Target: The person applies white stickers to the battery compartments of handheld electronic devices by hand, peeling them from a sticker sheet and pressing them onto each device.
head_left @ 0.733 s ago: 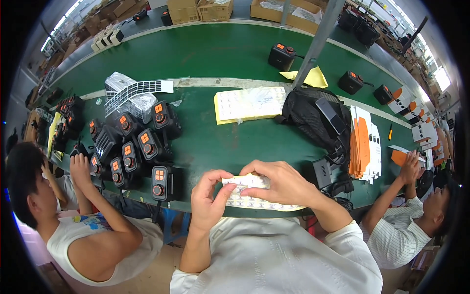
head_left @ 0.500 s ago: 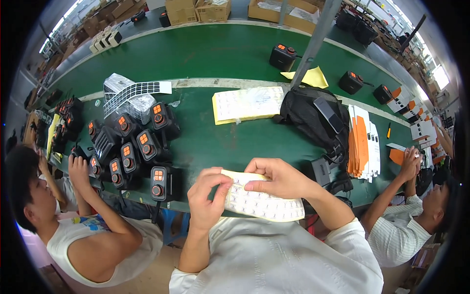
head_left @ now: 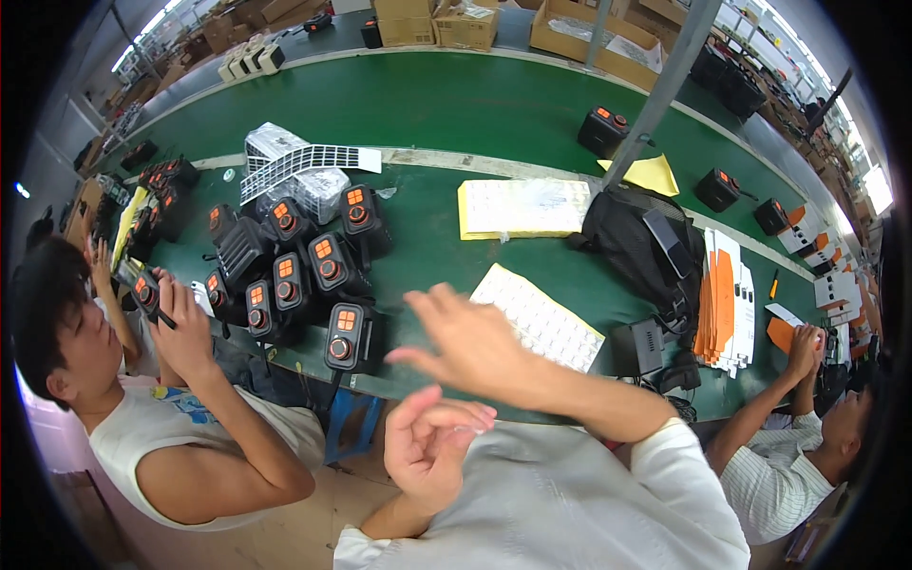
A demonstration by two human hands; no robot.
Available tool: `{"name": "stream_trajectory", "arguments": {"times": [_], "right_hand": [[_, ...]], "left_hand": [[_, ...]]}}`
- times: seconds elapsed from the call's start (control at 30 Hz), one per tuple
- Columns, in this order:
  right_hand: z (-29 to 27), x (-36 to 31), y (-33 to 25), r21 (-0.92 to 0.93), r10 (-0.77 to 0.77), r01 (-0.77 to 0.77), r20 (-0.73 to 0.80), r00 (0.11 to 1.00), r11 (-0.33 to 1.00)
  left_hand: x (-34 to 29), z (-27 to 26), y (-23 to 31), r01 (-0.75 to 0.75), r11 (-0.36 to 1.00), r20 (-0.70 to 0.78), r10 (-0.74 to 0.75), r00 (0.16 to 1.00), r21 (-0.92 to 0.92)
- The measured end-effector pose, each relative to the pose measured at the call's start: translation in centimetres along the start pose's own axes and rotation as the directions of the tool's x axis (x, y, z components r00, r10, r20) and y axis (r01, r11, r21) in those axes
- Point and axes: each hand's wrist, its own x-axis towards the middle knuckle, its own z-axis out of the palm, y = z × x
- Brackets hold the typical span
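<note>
My right hand [head_left: 475, 340] stretches to the left over the table edge, thumb and fingers spread and nothing in them. Just beyond its fingertips stands a black boxy device [head_left: 366, 340] with orange buttons and a round orange-ringed knob. Closer to my body, my left hand [head_left: 432, 451] is held up with thumb and fingertips together. A small pale bit shows at those fingertips, too small to name. The sheet of small white labels [head_left: 546, 318] on yellow backing lies on the green table, right of my right hand and partly behind my forearm.
Several like devices [head_left: 288, 277] crowd the left. Farther back lie a stack of label sheets [head_left: 522, 204] and plastic-wrapped goods [head_left: 313, 185]. A black backpack [head_left: 636, 242] and orange-white cartons [head_left: 724, 304] stand right, below a metal post [head_left: 665, 85]. Co-workers sit on both sides.
The label sheet has left my hands and lies on the table. My right hand has swung left toward the nearest device; my left hand has drawn back. The left co-worker has lifted a device.
</note>
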Motion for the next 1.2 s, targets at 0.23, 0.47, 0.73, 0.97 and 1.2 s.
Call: {"name": "stream_trajectory", "arguments": {"times": [0.23,0.47,0.73,0.97,1.2], "right_hand": [[5.3,5.0,-4.1,0.164,0.299,-0.325,0.164,0.94,0.931],[4.8,3.8,0.1,0.517,0.273,-0.581,0.553,0.787,0.628],[7.2,-0.5,4.2,0.896,0.291,-0.353,0.274,0.916,0.268],[-1.6,-8.4,7.3,0.965,0.452,-0.158,0.239,0.859,-0.211],[-3.6,-10.0,8.5,0.986,0.427,-0.063,0.124,0.896,-0.156]], "left_hand": [[-2.0,-2.5,2.3,-0.028,0.999,0.15,0.033,0.988,-0.031],[-2.4,-3.3,2.0,-0.135,0.977,0.21,0.1,0.973,0.162],[-0.2,-1.5,1.5,0.18,0.983,-0.112,-0.177,0.978,0.023],[3.8,-2.3,-2.5,0.422,0.894,0.139,-0.403,0.904,-0.154],[5.3,2.3,-3.1,0.504,0.863,0.342,-0.462,0.819,-0.04]]}}
